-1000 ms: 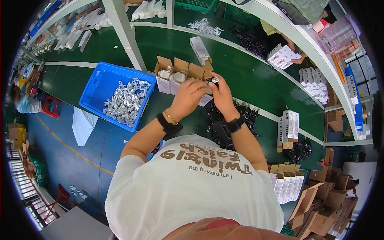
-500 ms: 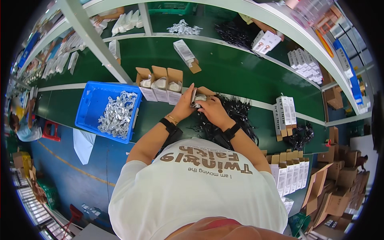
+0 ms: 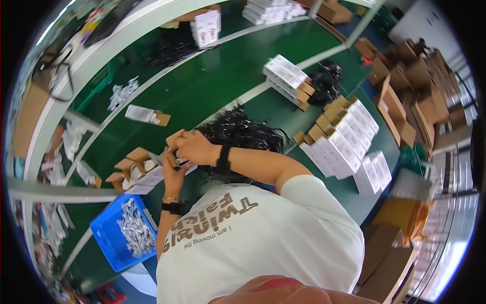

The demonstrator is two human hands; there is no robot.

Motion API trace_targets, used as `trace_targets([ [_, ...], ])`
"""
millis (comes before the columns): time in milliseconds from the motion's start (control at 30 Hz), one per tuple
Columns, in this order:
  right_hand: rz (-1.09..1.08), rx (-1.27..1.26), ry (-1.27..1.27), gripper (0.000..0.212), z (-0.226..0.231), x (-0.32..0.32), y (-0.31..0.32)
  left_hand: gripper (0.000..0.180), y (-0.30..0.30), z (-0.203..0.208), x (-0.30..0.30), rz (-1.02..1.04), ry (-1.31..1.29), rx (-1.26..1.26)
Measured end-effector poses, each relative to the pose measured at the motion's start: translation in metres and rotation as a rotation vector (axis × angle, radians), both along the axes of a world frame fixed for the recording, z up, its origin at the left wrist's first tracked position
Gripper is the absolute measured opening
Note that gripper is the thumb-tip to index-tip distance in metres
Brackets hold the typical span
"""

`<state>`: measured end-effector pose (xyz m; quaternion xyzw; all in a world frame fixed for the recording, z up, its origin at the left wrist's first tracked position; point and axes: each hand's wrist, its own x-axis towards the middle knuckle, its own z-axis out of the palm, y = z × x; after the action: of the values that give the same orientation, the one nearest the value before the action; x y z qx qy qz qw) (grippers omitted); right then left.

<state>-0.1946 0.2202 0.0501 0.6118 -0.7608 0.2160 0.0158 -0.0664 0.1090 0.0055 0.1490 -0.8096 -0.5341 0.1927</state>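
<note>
My left hand [image 3: 173, 175] is closed round the side of a small white carton with a brown cardboard flap [image 3: 175, 138]. The fingers of my right hand [image 3: 196, 148] press on the same carton's open end, beside the flap. Most of the carton is hidden by both hands. Just left of it stand several open white cartons [image 3: 144, 183] in a row, flaps up, with white items inside. A tangled heap of black cords [image 3: 243, 133] lies right behind my right hand.
A blue bin [image 3: 101, 240] holds coiled white cables [image 3: 135, 228] at the left. One white carton [image 3: 144, 114] lies on the green bench further off. Rows of white cartons [image 3: 344, 139] stand at the right. Across the bench, another person's hand is near upright white boxes [image 3: 206, 28].
The view has swung to the right and tilted, bringing the right-hand carton rows further into sight. My right hand has shifted to the carton's flap end; my left still holds its side.
</note>
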Motion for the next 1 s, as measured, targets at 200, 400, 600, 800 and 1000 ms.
trace_targets([
  [200, -0.082, 0.135, 0.083, 0.007, -0.019, 0.024, -0.009, 0.09, -0.003, -0.003, -0.002, 0.03, -0.039, 0.06],
  [400, -0.151, 0.263, 0.014, 0.032, 0.003, 0.038, 0.025, 0.091, 0.002, 0.001, -0.007, 0.059, -0.057, 0.039],
  [600, -0.267, -0.482, 0.15, 0.066, 0.037, 0.026, 0.059, 0.088, 0.008, 0.055, -0.042, 0.088, 0.271, 0.13],
  [800, -0.561, -0.572, -0.45, 0.096, 0.052, -0.009, 0.113, 0.078, 0.065, 0.11, -0.062, -0.327, 0.155, 0.439],
  [1000, -0.844, -0.476, -0.201, 0.089, 0.088, -0.085, 0.252, 0.058, 0.067, 0.061, -0.071, -0.488, -0.128, 0.338],
])
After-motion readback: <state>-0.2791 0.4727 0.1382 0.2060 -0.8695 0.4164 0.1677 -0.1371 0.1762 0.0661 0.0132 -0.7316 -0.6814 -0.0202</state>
